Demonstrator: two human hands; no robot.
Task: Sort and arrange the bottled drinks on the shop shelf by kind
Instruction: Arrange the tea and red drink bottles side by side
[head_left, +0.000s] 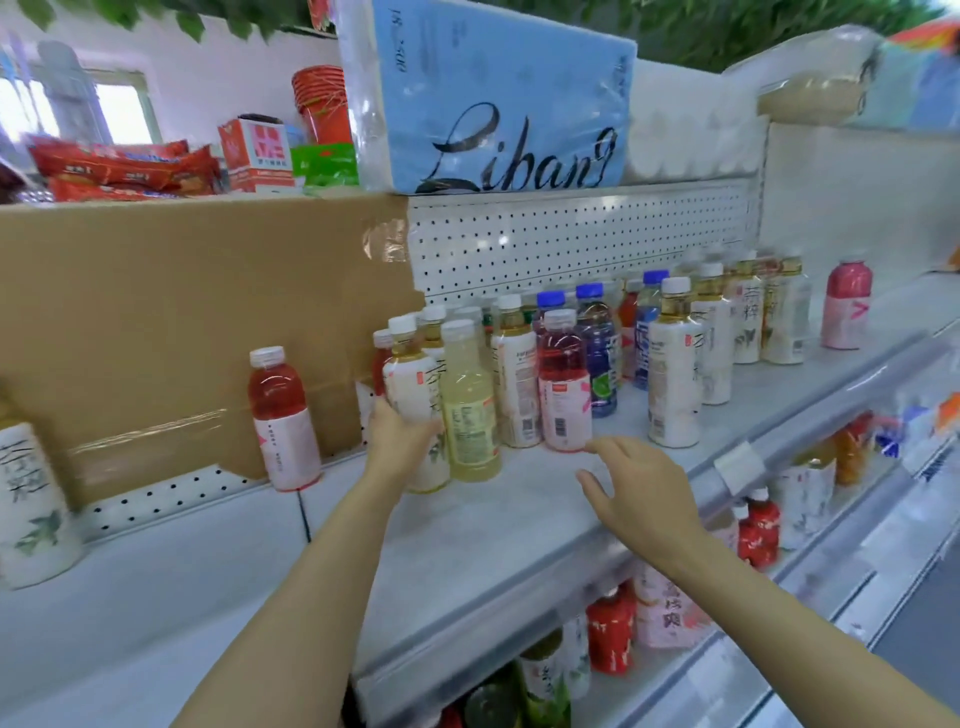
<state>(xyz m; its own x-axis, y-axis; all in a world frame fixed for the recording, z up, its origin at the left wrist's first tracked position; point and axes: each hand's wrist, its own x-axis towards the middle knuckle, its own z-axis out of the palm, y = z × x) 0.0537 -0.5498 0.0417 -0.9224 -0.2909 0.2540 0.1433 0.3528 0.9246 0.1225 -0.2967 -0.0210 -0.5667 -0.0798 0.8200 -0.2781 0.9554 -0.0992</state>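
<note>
Both bare forearms reach in: left hand (402, 441) wraps a white-labelled tea bottle (415, 400) on the grey shelf (519, 519), beside a pale yellow drink bottle (470, 405); right hand (641, 486) hovers, fingers spread, holding nothing.

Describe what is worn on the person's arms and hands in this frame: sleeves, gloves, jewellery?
Nothing worn shows. The left hand and right hand are bare, without gloves, and no rings, watch or wristband can be made out. Both forearms are bare up to the bottom edge of the picture, so no sleeve is in view.
</note>
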